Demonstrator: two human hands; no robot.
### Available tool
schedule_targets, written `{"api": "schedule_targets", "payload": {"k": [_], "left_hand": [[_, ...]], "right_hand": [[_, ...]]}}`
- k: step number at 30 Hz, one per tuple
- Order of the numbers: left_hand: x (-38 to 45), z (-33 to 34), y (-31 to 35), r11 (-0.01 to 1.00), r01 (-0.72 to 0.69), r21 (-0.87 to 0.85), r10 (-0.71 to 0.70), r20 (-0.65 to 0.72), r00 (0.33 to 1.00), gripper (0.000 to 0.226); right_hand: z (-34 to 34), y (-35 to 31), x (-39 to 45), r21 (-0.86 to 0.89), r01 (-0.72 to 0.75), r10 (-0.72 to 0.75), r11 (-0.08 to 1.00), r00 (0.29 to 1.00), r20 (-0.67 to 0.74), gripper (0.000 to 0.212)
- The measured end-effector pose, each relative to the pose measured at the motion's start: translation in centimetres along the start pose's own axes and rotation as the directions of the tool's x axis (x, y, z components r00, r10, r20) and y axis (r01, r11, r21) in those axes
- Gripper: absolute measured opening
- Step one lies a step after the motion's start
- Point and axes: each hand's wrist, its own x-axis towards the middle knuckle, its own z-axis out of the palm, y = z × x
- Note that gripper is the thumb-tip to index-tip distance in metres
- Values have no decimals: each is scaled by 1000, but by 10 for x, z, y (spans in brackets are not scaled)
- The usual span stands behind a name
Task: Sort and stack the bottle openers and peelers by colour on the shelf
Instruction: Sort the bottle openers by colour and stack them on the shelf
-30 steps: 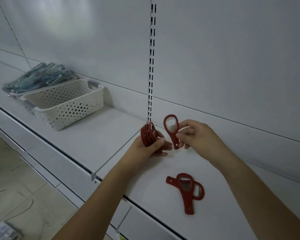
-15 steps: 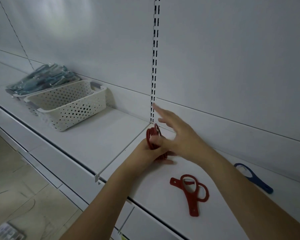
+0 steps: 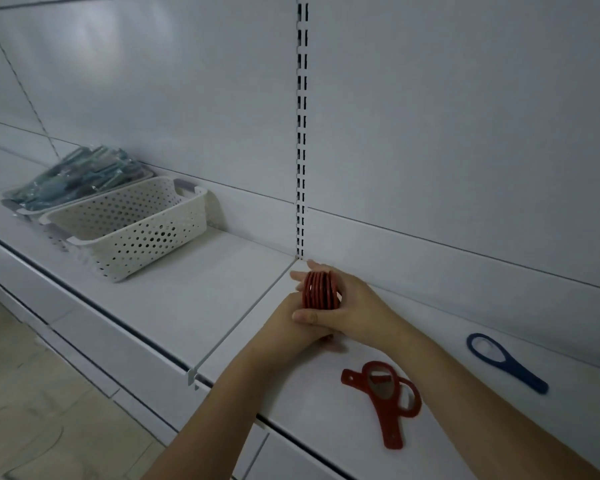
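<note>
A stack of several red bottle openers [image 3: 318, 289] stands on edge on the white shelf [image 3: 194, 299], near the back wall. My left hand [image 3: 291, 332] grips the stack from below, mostly hidden under the other hand. My right hand [image 3: 354, 306] wraps around the stack from the right, its thumb lying across my left hand. Two more red openers [image 3: 383, 396] lie crossed on the shelf near the front edge. A single blue opener [image 3: 506, 362] lies flat further right.
A white perforated basket [image 3: 132, 226] stands on the shelf at the left. Behind it a second basket holds several teal packaged items [image 3: 80, 178]. A slotted upright [image 3: 301, 133] runs up the white back wall. A thin divider rail [image 3: 243, 323] crosses the shelf.
My right hand brought one red opener onto the stack held by my left hand, then closed around the stack. The view shifted, bringing the blue opener into sight.
</note>
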Motion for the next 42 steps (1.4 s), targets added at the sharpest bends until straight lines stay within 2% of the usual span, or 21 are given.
{"api": "schedule_targets", "payload": {"k": [2, 4, 7, 9, 12, 15, 18, 20, 22, 24, 26, 28, 30, 33, 35, 37, 40, 41, 42], "left_hand": [[-5, -4, 3, 987, 50, -155, -44, 47, 998, 25], [-6, -3, 8, 950, 69, -303, -26, 146, 989, 17], [-7, -4, 10, 961, 35, -274, 7, 151, 989, 8], [-7, -4, 9, 972, 20, -235, 11, 130, 991, 16], [-9, -2, 11, 978, -23, -208, 48, 113, 992, 15], [-9, -1, 10, 981, -4, -196, 29, 126, 992, 4], [-6, 1, 6, 967, 49, -249, -12, 147, 989, 32], [-3, 5, 1, 961, 56, -272, -34, 87, 996, 46], [-2, 6, 1, 971, -28, -239, 19, -39, 999, 53], [2, 7, 12, 970, -183, -158, 173, -74, 982, 65], [9, 13, 29, 954, -278, -114, 285, 52, 957, 83], [20, 25, 45, 948, -309, -73, 317, 212, 924, 94], [29, 37, 51, 944, -320, -79, 329, 263, 907, 84], [35, 49, 45, 942, -328, -74, 337, 237, 911, 56], [36, 54, 39, 936, -347, -52, 349, 244, 905, 53], [40, 55, 33, 937, -347, -43, 347, 248, 905, 54], [44, 55, 27, 945, -318, -74, 326, 175, 929, 47], [45, 55, 25, 950, -286, -126, 302, 133, 944, 44], [45, 54, 23, 949, -258, -184, 279, 98, 955, 41]], "right_hand": [[2, 1, -1, 22, 33, -31, 999, 998, -56, 51], [1, -2, -2, 109, 82, -69, 991, 990, -122, 37], [-6, -10, -4, 266, 122, -77, 956, 982, -172, 29], [-7, -9, -4, 305, 79, -35, 949, 989, -146, 29], [2, -2, -8, 308, -35, 61, 951, 995, -75, 26], [-1, -1, -13, 337, -30, 94, 941, 980, -175, 22], [-23, -1, -21, 274, -16, 102, 962, 948, -303, 30], [-35, 3, -31, 184, -50, 106, 982, 945, -310, 28], [-43, 12, -43, 134, -99, 132, 986, 955, -267, 22], [-49, 22, -51, 82, -156, 170, 984, 965, -200, 22], [-53, 28, -57, 7, -194, 193, 981, 970, -147, 19], [-55, 31, -59, -32, -169, 164, 985, 979, -124, 20], [-56, 35, -61, -3, -148, 147, 989, 983, -113, 21], [-56, 44, -61, -73, -171, 159, 982, 976, -147, 19], [-56, 50, -60, -167, -171, 142, 971, 974, -176, 14], [-54, 51, -57, -194, -156, 118, 969, 974, -193, 22], [-46, 52, -51, -192, -165, 113, 967, 960, -255, 9], [-44, 52, -50, -250, -167, 100, 954, 960, -260, 14], [-43, 53, -51, -275, -173, 103, 946, 962, -251, 30]]}}
